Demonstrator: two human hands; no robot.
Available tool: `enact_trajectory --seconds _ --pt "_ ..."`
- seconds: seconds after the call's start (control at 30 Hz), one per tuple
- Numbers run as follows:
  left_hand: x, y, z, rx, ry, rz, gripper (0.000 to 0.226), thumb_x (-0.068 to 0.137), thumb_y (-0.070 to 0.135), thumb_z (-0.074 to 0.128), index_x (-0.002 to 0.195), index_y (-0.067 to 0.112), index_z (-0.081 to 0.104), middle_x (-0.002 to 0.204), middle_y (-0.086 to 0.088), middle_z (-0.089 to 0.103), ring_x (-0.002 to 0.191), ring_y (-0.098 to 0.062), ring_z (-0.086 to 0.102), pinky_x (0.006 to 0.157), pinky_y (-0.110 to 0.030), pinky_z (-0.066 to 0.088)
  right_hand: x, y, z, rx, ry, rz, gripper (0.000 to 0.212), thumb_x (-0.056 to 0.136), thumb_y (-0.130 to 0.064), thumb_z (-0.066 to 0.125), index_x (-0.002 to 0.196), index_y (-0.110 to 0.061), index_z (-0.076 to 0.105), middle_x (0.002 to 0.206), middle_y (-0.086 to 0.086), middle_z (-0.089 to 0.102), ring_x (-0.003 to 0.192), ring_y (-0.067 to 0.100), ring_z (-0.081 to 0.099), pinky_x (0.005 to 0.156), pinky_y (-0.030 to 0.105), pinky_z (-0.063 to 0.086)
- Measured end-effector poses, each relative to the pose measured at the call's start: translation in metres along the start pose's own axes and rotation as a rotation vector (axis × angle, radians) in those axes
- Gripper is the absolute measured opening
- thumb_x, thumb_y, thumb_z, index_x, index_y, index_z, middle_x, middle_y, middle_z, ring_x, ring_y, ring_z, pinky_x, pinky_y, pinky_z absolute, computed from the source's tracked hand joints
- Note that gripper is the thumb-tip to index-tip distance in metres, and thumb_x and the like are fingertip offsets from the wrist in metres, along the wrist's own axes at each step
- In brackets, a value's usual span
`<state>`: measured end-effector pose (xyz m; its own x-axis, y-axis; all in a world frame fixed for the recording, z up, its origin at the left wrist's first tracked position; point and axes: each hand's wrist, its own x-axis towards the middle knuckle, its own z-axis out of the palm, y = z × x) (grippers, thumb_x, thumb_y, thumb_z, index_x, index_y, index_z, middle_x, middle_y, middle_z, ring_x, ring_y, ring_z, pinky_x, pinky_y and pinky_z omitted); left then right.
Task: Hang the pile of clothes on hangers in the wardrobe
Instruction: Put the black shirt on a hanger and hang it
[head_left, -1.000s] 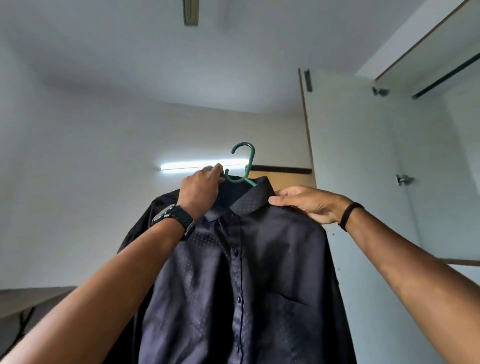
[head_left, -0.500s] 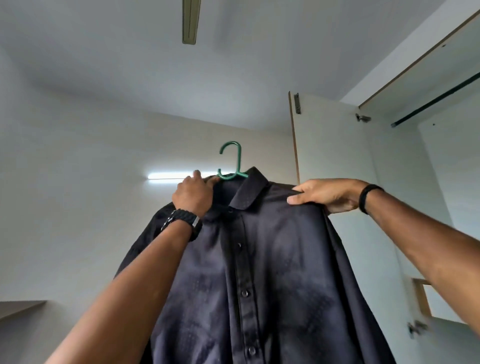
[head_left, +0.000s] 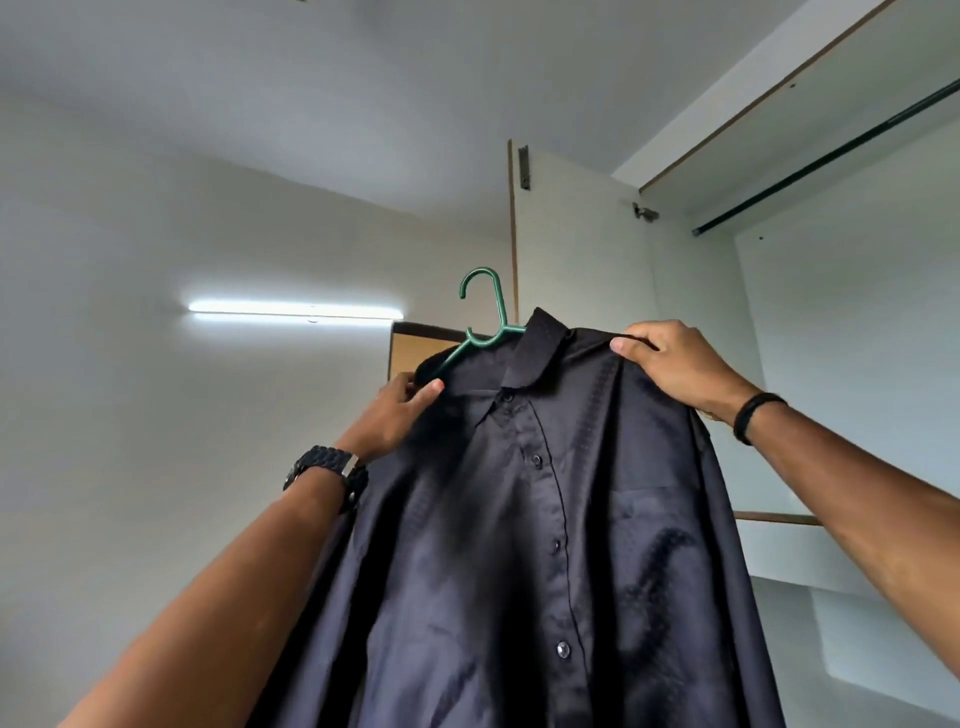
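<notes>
1. A dark shirt (head_left: 545, 519) is held up in the air in front of the open wardrobe, its buttoned front facing the camera and its body hanging down past the bottom edge of the view
2. The shirt sits on a green hanger (head_left: 485, 322); the hook stands clear above the collar, curling over to the left, and one green arm shows sloping down to the left before it goes under the cloth
3. The left hand (head_left: 397, 415) is at the shirt's left shoulder, fingers curled behind the cloth and thumb pressed on the front, pinching the fabric where the hanger's arm goes under it; I cannot tell whether the fingers also hold the hanger itself
4. A dark wristwatch (head_left: 332, 470) sits on the left wrist
5. The right hand (head_left: 675, 364) grips the shirt's right shoulder from above, fingers curled over the top seam and thumb pressed on the front of the cloth
6. A black band (head_left: 753, 415) circles the right wrist
7. The wardrobe door (head_left: 576, 244) stands open behind the shirt, pale, with a hinge near its top edge
8. Inside the wardrobe, up and to the right, a dark hanging rail (head_left: 831, 156) runs slantwise; the hanger's hook is well apart from it, lower and to the left
9. A lit tube light (head_left: 296, 312) is on the wall to the left of the hanger, and a brown panel (head_left: 415, 348) shows just behind the left shoulder of the shirt
</notes>
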<state>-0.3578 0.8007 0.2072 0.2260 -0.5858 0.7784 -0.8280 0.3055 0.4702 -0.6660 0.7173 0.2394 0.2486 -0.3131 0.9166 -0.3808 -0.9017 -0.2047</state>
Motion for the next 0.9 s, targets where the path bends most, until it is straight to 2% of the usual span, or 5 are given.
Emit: enact_trajectory --seconds 0.23,0.47,0.63,0.8,0.9 --pt "0.034 0.005 0.146 0.066 -0.008 -0.062 0.085 0.086 0.065 0.048 0.151 0.018 0.021 0.154 -0.017 0.024 0.142 -0.034 0.022 0.117 -0.044 0.019 -0.026 0.106 -0.026 -0.083 0.211 0.132 0.044 0.096 -0.022 0.055 0.057 -0.016 0.037 0.054 -0.002 0.035 0.054 0.013 0.033 0.052 0.017 0.03" --pt "0.051 0.041 0.354 -0.151 -0.206 -0.018 0.071 0.095 0.051 0.044 0.152 0.03 0.008 0.16 -0.009 0.002 0.146 -0.033 0.008 0.117 -0.042 0.01 -0.035 0.238 -0.039 -0.14 0.257 0.207 0.041 0.097 -0.026 0.052 0.076 0.009 0.052 0.068 0.022 0.049 0.065 0.022 0.041 0.057 0.03 0.028" --pt "0.095 0.037 0.449 -0.215 -0.24 -0.048 0.068 0.098 0.046 0.042 0.153 0.026 0.008 0.16 -0.011 0.004 0.147 -0.031 0.004 0.117 -0.04 0.008 -0.023 0.328 -0.038 -0.154 0.256 0.221 0.038 0.097 -0.027 0.052 0.081 0.008 0.058 0.081 0.027 0.06 0.069 0.031 0.05 0.06 0.026 0.032" --pt "0.156 0.053 0.508 -0.342 -0.151 -0.036 0.059 0.1 0.035 0.04 0.152 0.021 0.016 0.16 -0.005 0.01 0.148 -0.02 0.001 0.12 -0.035 0.002 0.013 0.387 -0.053 -0.103 0.222 0.263 0.04 0.098 -0.024 0.052 0.063 -0.01 0.037 0.061 0.004 0.032 0.06 0.014 0.031 0.052 0.023 0.021" --pt "0.201 0.083 0.53 -0.626 -0.08 -0.096 0.048 0.093 0.023 0.05 0.14 0.022 0.041 0.148 -0.002 0.038 0.138 -0.02 0.033 0.118 -0.04 0.021 0.044 0.406 -0.081 -0.05 0.202 0.286 0.041 0.098 -0.021 0.052 0.063 -0.005 0.038 0.062 0.005 0.032 0.059 0.014 0.033 0.058 0.03 0.023"
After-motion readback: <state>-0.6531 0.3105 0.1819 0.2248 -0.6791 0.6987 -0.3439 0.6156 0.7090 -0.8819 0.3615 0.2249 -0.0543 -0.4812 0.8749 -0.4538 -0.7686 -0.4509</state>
